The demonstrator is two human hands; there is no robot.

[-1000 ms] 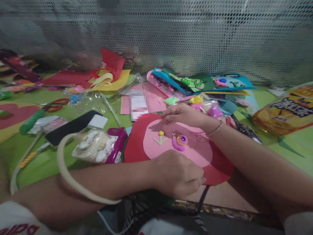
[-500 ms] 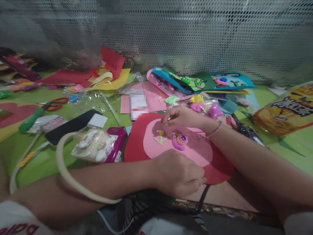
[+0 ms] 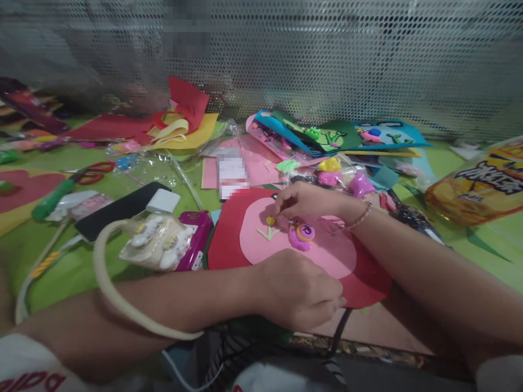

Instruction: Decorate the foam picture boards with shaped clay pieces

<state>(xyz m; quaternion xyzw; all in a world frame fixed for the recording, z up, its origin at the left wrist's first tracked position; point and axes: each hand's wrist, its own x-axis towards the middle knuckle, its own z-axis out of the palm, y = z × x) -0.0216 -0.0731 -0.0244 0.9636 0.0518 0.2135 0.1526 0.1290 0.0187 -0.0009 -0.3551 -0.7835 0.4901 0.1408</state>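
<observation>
A red paper shape [image 3: 229,239] lies at the table's front edge, with a pink paper oval [image 3: 253,253] on top. On the oval sit a magenta and yellow clay snail [image 3: 301,236] and a small yellow clay flower [image 3: 271,220] with pale green leaves [image 3: 267,234]. My right hand [image 3: 304,200] is closed in a pinch, its fingertips right at the flower's upper side; whatever they grip is too small to name. Below the snail, my left hand [image 3: 300,288] rests curled on the paper's lower part, its fingers closed and their contents hidden.
To the left lie a purple box [image 3: 196,239], a phone [image 3: 122,212], a white charger [image 3: 162,201] and scissors [image 3: 90,173]. Clay lumps [image 3: 329,171] and decorated cards [image 3: 339,133] lie behind. A snack bag [image 3: 478,182] stands right. A perforated metal panel [image 3: 286,60] closes the back.
My right hand has come down slightly, bringing its pinched fingertips from above the yellow flower to its edge. My left hand has stayed in place.
</observation>
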